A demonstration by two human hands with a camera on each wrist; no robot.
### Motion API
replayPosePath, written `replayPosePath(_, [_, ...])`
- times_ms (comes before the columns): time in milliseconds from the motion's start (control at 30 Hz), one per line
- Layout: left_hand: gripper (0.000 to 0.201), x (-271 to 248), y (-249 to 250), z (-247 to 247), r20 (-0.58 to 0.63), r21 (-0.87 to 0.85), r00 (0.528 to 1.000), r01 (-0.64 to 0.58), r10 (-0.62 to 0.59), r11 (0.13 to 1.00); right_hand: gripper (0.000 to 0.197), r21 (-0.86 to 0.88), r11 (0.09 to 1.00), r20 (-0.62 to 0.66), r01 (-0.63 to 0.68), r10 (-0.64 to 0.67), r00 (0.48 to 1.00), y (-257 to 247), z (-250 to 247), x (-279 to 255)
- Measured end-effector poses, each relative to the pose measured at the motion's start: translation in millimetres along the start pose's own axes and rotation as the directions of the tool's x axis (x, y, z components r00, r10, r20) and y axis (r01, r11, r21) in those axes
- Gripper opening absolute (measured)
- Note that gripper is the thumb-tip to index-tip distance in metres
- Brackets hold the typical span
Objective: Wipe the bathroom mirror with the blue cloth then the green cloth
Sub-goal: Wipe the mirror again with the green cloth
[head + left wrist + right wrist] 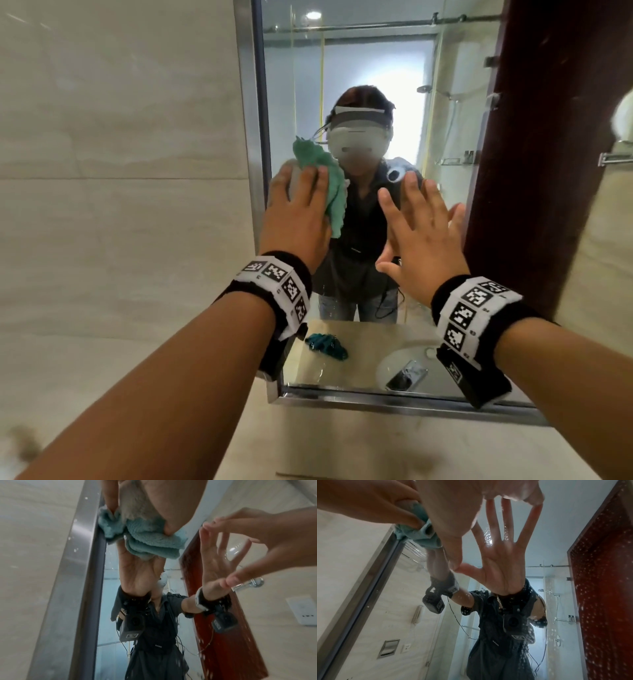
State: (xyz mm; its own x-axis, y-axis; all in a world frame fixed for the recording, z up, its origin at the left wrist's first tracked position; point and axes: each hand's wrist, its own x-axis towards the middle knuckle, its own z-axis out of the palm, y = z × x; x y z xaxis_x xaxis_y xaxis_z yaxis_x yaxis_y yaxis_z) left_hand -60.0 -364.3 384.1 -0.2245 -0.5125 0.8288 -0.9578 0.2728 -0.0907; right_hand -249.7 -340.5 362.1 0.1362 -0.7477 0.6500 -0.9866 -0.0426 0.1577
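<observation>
Step in hand: green-cloth pass, judging by the dark teal-blue crumpled cloth (326, 346) seen only as a reflection low in the glass, lying on the tabletop by the basin.
Left hand (297, 212): its grip presses the pale green bunched terry cloth (327, 185) flat against the steel-framed bathroom mirror (376, 85), fingers laid over it, thumb tucked round its lower fold.
Right hand (423, 233): fingers spread and straight, holding nothing, fingertips on the glass.
Key relation: the cloth sits at the mirror's left edge; unwiped, droplet-speckled glass lies to its right, toward the dark red door.
Long axis: cloth hangs roughly vertical.
Nearer hand: left.
</observation>
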Motion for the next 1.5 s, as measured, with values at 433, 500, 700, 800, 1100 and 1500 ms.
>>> replayPosePath(433, [0.081,-32.1,-4.6,19.4,0.078,0.135,0.936,-0.352,0.344,0.926,0.110,0.000,1.000,-0.049,0.006,-0.006,0.999,-0.5,6.5,-0.9])
replayPosePath(500, [0.083,-20.3,-5.1,15.2,0.089,0.103,0.952,-0.301,0.292,0.948,0.109,0.004,1.000,-0.049,0.010,-0.010,0.999,-0.7,6.4,-0.9])
replayPosePath(700, [0.071,-42.8,11.5,35.5,0.095,0.062,0.968,-0.239,0.233,0.969,0.108,0.004,1.000,-0.081,0.017,-0.017,0.997,1.2,11.7,-0.9])
replayPosePath(800, [0.068,-76.4,7.0,59.8,-0.006,0.124,0.932,-0.358,0.362,0.925,0.108,-0.009,1.000,-0.097,0.019,-0.020,0.995,0.3,11.5,-0.5])
replayPosePath(1100, [0.081,-57.8,-4.4,37.8,0.053,0.065,0.985,-0.168,0.165,0.984,0.110,-0.005,1.000,-0.084,0.013,-0.014,0.996,-1.3,9.4,-0.9])
replayPosePath(1500, [0.087,-135.6,3.5,95.9,0.041,0.109,0.961,-0.277,0.274,0.955,0.099,0.005,0.989,-0.160,0.147,-0.144,0.977,-10.5,56.2,-57.0])
